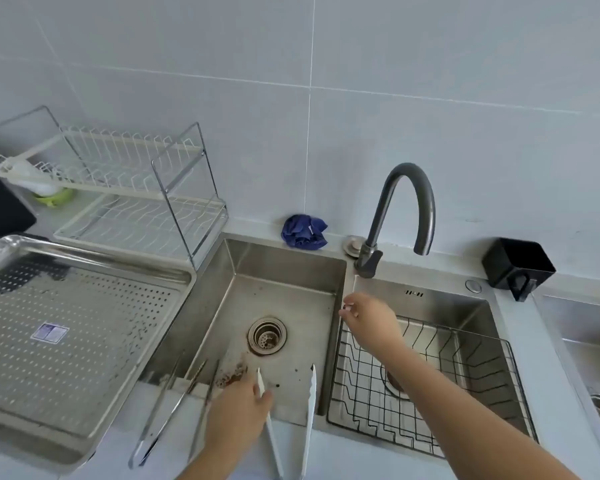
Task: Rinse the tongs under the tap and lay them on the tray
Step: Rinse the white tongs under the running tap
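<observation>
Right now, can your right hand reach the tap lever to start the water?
Probably yes. The right hand hovers just in front of the tap lever, nothing lies between them, and it seems to hold nothing.

A: Body in view?
B: Two forearms (447, 393), left hand (239, 402), right hand (369, 315), all bare.
A: Worn?
B: Can't tell higher up; bare skin runs to the frame's bottom edge on both.

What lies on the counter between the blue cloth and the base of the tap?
The head view shows only a small round metal cap there, close beside the tap.
</observation>
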